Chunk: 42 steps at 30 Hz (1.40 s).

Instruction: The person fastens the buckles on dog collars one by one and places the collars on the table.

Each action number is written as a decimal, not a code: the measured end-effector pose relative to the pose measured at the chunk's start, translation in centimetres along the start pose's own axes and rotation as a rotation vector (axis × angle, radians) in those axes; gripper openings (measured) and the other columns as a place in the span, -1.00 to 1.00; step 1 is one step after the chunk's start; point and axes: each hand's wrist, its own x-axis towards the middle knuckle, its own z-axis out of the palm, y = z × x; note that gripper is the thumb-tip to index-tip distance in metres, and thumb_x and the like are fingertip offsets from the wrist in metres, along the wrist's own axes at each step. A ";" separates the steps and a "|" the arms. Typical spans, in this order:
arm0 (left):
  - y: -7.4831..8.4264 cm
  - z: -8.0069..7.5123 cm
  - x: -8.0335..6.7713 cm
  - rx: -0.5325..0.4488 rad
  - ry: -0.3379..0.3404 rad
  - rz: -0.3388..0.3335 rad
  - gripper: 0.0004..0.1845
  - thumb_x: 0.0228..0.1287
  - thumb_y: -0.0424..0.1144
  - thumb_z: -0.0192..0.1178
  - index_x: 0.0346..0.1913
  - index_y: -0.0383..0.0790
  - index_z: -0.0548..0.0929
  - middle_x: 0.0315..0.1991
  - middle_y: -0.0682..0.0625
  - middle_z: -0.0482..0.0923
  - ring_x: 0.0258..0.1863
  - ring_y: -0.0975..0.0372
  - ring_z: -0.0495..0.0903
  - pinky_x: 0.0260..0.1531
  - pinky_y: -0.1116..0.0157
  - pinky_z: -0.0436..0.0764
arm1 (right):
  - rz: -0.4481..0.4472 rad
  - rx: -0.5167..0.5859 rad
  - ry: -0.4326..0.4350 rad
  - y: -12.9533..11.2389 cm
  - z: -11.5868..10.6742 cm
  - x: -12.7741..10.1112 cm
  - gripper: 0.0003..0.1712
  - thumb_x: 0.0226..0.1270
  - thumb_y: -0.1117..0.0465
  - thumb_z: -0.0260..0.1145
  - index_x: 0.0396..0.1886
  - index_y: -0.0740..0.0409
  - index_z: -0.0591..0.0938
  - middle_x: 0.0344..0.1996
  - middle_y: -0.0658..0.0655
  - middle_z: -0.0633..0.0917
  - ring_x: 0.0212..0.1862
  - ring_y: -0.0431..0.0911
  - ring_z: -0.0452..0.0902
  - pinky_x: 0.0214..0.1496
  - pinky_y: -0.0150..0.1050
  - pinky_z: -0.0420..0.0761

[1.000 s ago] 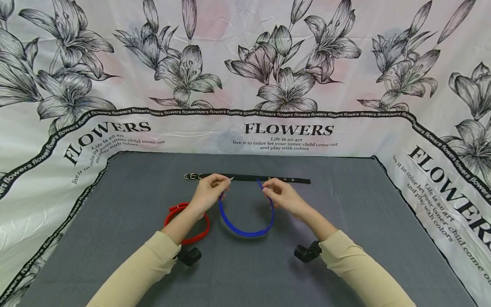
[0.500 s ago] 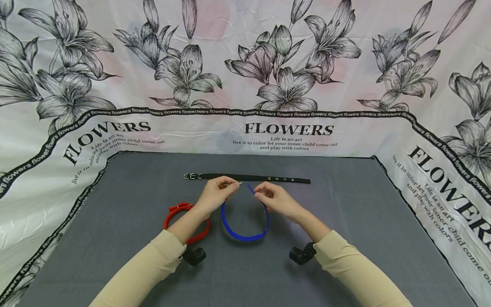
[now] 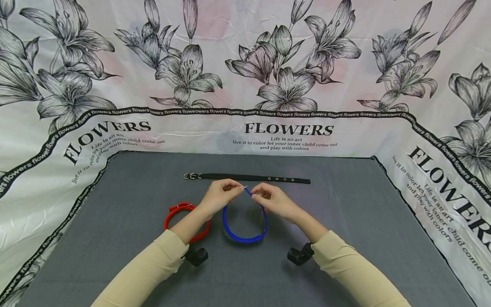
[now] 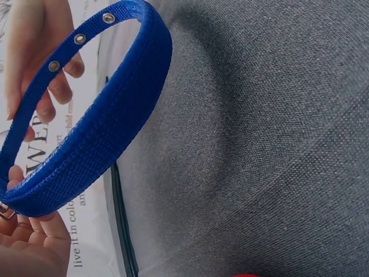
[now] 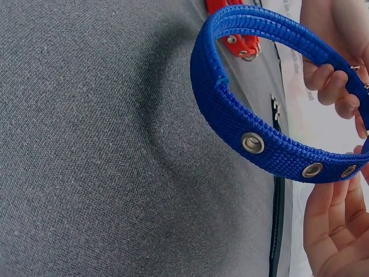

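A blue collar (image 3: 245,240) hangs in a loop between my two hands, its padded middle (image 4: 130,86) lowest, close over the table. My left hand (image 3: 218,197) pinches the buckle end, and the metal buckle (image 3: 245,187) pokes out past the fingertips. With thumb and fingers, my right hand (image 3: 277,202) pinches the other end of the strap, whose tip meets the buckle in the head view. Several metal eyelets (image 5: 252,142) line that end in the right wrist view. The left hand's fingers partly hide the buckle.
A red collar (image 3: 167,222), closed into a ring, lies on the grey cloth (image 3: 345,264) beside my left forearm. Stretched out straight behind my hands is a black collar (image 3: 253,177) with its buckle to the left. A flower-printed sheet (image 3: 215,136) rises behind.
My hands have come closer together, the left moving right and the right moving left. The strap tip, earlier apart from the buckle, now meets it, and the blue loop has narrowed.
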 end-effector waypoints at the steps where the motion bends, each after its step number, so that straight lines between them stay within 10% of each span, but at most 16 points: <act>1: 0.0 0.0 0.0 0.006 -0.004 -0.002 -0.82 0.24 -0.07 0.18 -0.18 -0.02 0.66 -0.29 -0.21 0.58 -0.37 -0.09 0.48 -0.50 0.33 0.44 | 0.000 -0.002 0.000 0.0 0.0 0.0 -0.69 0.36 0.09 0.14 0.00 0.15 0.51 -0.29 0.34 0.56 -0.54 -0.01 0.40 -0.44 0.01 0.48; 18: -0.2 0.3 -0.1 0.037 -0.091 -0.009 -0.76 0.22 -0.09 0.20 -0.17 -0.17 0.66 -0.39 -0.05 0.59 -0.31 -0.09 0.54 -0.42 0.28 0.53 | 0.034 -0.026 0.029 0.2 0.4 0.3 -0.77 0.35 0.11 0.17 -0.11 0.12 0.53 -0.25 0.34 0.59 -0.53 -0.11 0.39 -0.44 -0.09 0.48; 42: 0.0 0.5 0.2 -0.030 0.001 -0.004 -0.81 0.22 -0.14 0.21 -0.17 -0.13 0.66 -0.30 -0.17 0.62 -0.46 0.17 0.65 -0.39 0.26 0.64 | 0.027 -0.077 0.046 -0.3 0.6 0.4 -0.73 0.35 0.07 0.15 0.01 -0.05 0.52 -0.28 0.21 0.61 -0.43 -0.09 0.43 -0.44 -0.26 0.40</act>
